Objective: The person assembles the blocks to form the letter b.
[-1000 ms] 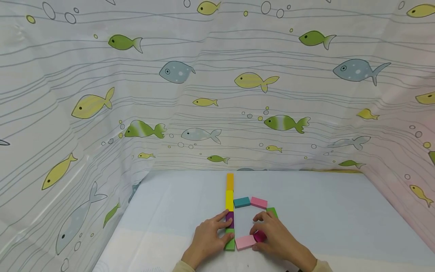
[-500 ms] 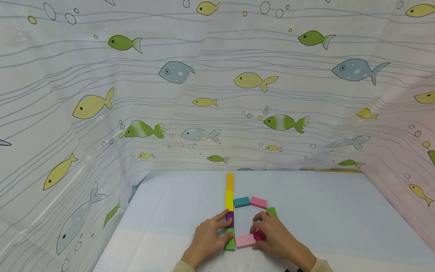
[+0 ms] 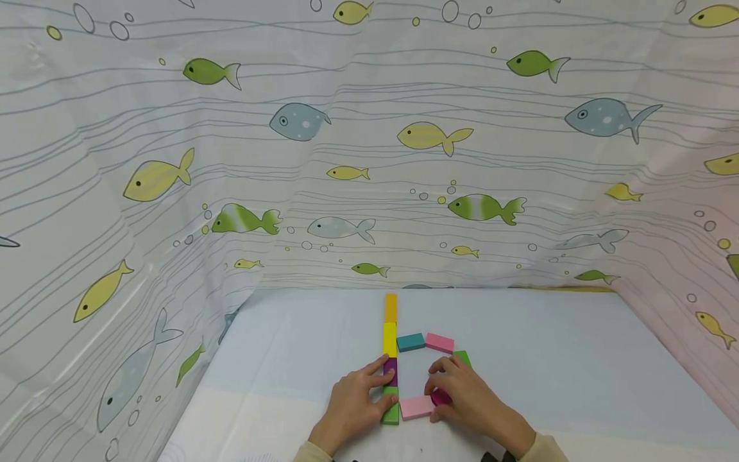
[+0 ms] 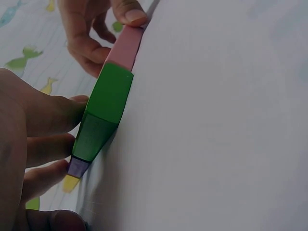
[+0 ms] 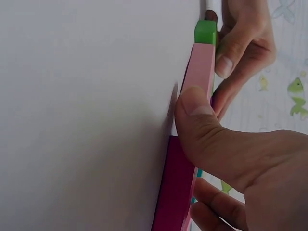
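Note:
A straight column of blocks runs away from me in the head view: green (image 3: 390,416), purple (image 3: 391,367), yellow (image 3: 389,340) and orange (image 3: 390,308). My left hand (image 3: 353,409) rests on it, thumb on the green block and fingertips on the purple one. Just right of the green block lies a light pink block (image 3: 416,407). My right hand (image 3: 469,399) pinches a magenta block (image 3: 441,397) at the pink block's right end, thumb on the near side and fingers curled on the far side. In the right wrist view the thumb (image 5: 195,103) overlaps the joint between pink and magenta.
A teal block (image 3: 411,342), a pink block (image 3: 440,342) and another green block (image 3: 462,359) curve rightward from the column. The green one is partly hidden by my right hand. A fish-patterned curtain (image 3: 369,192) stands behind and beside the pale tabletop (image 3: 566,359).
The light pink and magenta blocks have shifted slightly away from me along with the right hand. The left hand stays in place on the column.

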Demonstrator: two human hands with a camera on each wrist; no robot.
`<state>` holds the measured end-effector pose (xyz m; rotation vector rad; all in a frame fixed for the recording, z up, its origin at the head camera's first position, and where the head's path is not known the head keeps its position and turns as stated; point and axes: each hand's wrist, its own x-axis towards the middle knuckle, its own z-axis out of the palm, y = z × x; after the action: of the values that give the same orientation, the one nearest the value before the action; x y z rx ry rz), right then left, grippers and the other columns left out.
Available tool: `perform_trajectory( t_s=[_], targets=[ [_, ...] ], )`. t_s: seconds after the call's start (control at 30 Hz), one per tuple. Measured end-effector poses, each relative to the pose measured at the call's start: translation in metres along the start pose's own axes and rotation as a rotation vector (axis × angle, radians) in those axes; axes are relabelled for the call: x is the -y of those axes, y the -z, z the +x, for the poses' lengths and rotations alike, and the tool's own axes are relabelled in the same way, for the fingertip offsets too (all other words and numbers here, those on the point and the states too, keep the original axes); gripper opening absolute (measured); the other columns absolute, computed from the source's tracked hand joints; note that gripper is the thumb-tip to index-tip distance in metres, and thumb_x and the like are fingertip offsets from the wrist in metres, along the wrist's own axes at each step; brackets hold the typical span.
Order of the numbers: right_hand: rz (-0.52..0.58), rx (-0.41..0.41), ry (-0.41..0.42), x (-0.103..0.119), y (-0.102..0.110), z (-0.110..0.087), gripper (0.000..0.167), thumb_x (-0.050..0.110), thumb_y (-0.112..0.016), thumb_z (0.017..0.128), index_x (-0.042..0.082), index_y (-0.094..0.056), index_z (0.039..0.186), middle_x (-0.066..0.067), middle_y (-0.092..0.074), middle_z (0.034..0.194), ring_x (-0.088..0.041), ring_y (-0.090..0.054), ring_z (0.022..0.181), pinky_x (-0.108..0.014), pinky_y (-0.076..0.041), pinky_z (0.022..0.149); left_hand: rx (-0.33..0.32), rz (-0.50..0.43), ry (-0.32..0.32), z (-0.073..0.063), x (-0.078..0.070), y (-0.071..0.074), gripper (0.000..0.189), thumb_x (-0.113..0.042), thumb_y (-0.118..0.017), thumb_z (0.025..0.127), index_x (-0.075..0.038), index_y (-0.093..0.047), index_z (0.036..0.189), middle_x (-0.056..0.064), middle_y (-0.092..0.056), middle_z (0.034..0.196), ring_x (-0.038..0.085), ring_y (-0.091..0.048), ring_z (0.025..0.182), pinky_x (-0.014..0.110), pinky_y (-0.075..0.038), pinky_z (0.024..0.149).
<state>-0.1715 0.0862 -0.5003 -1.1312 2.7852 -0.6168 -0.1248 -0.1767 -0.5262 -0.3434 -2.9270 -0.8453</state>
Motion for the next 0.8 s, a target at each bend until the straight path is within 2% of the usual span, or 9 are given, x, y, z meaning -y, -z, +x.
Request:
perform_trajectory(
  t_s=[0.27,0.47,0.8],
  targets=[
    [-0.001,0.031,0.017,-0.004,0.002,0.002,0.028,0.051,-0.089,0.080,0.037,-0.076,0.101,0.004,-0.065,0.124,-0.017,-0.050,0.114,-0.050,-0.056,0.098,0.002,0.000,0.004,0.000,-0.001,0.000,0.047,-0.044,-0.079,0.092,-0.023,-0.075,0.133,-0.003,-0.062,0.154,0.030,-0.068,0.131,0.047,-0.063,0.092],
    [0.040,0.031,0.012,-0.011,0.007,-0.001,0.040,0.051,-0.091,0.076,0.035,-0.077,0.109,0.003,-0.064,0.128,-0.020,-0.053,0.119,-0.054,-0.056,0.101,0.007,-0.002,0.013,0.000,-0.002,0.000,0.047,-0.044,-0.079,0.091,-0.024,-0.075,0.133,-0.004,-0.062,0.154,0.030,-0.068,0.132,0.048,-0.063,0.093],
    [0.107,-0.036,-0.206,-0.052,0.036,-0.006,0.061,0.034,-0.099,0.071,0.022,-0.074,0.125,-0.002,-0.066,0.131,-0.025,-0.055,0.124,-0.056,-0.055,0.105,0.009,-0.007,0.018,0.000,-0.002,0.000,0.047,-0.045,-0.079,0.091,-0.024,-0.075,0.133,-0.004,-0.062,0.153,0.030,-0.068,0.132,0.044,-0.064,0.090]
  ],
)
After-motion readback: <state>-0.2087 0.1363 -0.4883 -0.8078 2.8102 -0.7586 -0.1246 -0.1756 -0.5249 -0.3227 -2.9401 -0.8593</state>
